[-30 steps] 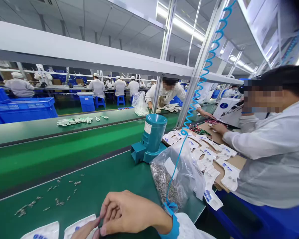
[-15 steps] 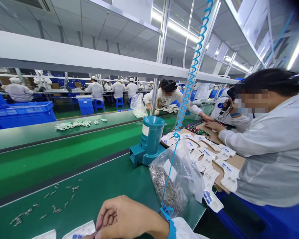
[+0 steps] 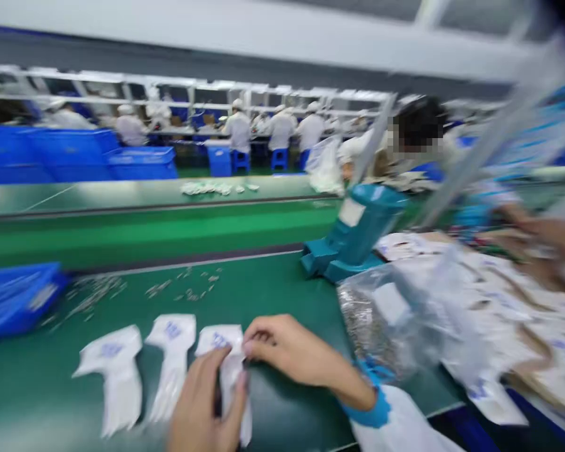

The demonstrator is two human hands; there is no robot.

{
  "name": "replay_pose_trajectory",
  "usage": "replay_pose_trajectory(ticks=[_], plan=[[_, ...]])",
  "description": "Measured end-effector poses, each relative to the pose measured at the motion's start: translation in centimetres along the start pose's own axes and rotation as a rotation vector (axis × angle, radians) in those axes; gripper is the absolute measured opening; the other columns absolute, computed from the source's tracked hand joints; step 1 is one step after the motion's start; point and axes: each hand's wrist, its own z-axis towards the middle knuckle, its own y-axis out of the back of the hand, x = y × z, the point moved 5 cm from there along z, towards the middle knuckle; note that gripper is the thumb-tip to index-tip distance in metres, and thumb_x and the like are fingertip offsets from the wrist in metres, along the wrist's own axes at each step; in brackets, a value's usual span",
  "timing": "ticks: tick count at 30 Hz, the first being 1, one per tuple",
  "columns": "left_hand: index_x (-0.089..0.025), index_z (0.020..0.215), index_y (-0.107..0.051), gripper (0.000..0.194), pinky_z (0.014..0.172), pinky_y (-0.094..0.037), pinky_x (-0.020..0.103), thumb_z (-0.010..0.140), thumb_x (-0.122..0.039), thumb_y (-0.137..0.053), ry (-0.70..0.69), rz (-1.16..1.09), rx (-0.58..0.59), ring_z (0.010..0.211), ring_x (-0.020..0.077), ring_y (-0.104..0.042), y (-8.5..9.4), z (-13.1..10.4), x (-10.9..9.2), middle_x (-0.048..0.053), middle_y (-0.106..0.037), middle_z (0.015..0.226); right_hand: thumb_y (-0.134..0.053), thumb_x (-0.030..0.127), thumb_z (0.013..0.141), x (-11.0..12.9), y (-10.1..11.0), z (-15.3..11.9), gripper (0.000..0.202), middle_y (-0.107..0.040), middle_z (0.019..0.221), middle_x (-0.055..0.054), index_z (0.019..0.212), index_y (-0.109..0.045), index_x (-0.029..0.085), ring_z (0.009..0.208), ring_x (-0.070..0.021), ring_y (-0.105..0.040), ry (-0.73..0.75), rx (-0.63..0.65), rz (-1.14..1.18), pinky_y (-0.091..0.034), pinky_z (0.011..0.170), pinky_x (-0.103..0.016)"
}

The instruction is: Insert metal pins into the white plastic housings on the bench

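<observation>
Three white gun-shaped pieces with blue marks lie on the green table. The rightmost white piece (image 3: 218, 336) is under my hands; another white piece (image 3: 172, 339) and a third white piece (image 3: 113, 364) lie to its left. My left hand (image 3: 204, 402) grips the rightmost piece, thumb on its right side and fingers on its left. At that piece's upper right edge, my right hand (image 3: 282, 348) is closed in a pinch. Whatever its fingertips hold is blurred. A blue wrist strap (image 3: 374, 402) circles my right wrist.
Small metal parts (image 3: 157, 287) lie scattered behind the pieces, near a blue bin (image 3: 23, 298). A teal blower-like device (image 3: 365, 226) and a clear bag of small metal parts (image 3: 367, 320) stand at right, beside more white pieces (image 3: 494, 307). A co-worker's arm (image 3: 546, 235) reaches in.
My view has swung left and down, blurring the picture. My left hand, the white pieces and the blue bin now show. My right hand remains pinched at a white piece.
</observation>
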Motion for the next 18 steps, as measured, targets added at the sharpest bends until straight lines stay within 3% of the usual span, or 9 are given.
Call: replay_pose_trajectory(ticks=[2,4,8,12,18], plan=[[-0.023,0.136,-0.047,0.05,0.098,-0.053,0.041,0.09,-0.037,-0.061,-0.079,0.057,0.116,0.119,0.0275,-0.061,-0.1,-1.1,-0.5,0.013,-0.06,0.133,-0.058,0.033,0.091,0.1,0.0,-0.3,0.019,-0.072,0.087,-0.002,0.092,-0.069,0.017,0.081,-0.0147,-0.064,-0.027,0.052,-0.097,-0.047,0.074,-0.023],[-0.023,0.149,-0.029,0.074,0.109,-0.044,0.048,0.088,-0.042,-0.066,-0.068,0.081,0.236,0.139,0.0315,-0.042,-0.4,-1.8,-0.5,0.015,-0.044,0.149,-0.054,0.036,0.094,-0.2,-0.3,-0.3,0.023,-0.07,0.085,-0.002,0.089,-0.067,0.019,0.077,-0.015,-0.062,-0.085,0.149,-0.219,-0.044,0.069,-0.024],[-0.026,0.155,-0.008,0.103,0.111,-0.041,0.054,0.08,-0.058,-0.071,-0.016,0.05,0.361,0.143,0.0349,-0.035,-1.1,-2.5,-0.3,0.017,-0.035,0.155,-0.05,0.037,0.095,-0.2,-1.9,-0.6,0.026,-0.066,0.074,-0.001,0.083,-0.065,0.02,0.068,-0.0147,-0.057,-0.139,0.333,-0.379,-0.036,0.059,-0.025],[-0.027,0.155,-0.003,0.104,0.11,-0.04,0.056,0.08,-0.065,-0.066,-0.018,0.013,0.369,0.142,0.0353,-0.038,-1.3,-2.4,-0.2,0.017,-0.038,0.154,-0.049,0.034,0.096,0.1,-3.0,-0.2,0.026,-0.064,0.074,-0.001,0.079,-0.062,0.02,0.068,-0.0146,-0.056,-0.102,0.38,-0.478,-0.033,0.058,-0.025],[-0.025,0.154,-0.006,0.101,0.11,-0.041,0.053,0.081,-0.07,-0.059,-0.048,0.023,0.34,0.14,0.0352,-0.041,-1.4,-2.3,-0.2,0.018,-0.042,0.151,-0.05,0.033,0.095,0.0,-2.7,0.6,0.026,-0.065,0.073,-0.001,0.076,-0.06,0.02,0.067,-0.0146,-0.057,-0.078,0.447,-0.538,-0.033,0.058,-0.026]])
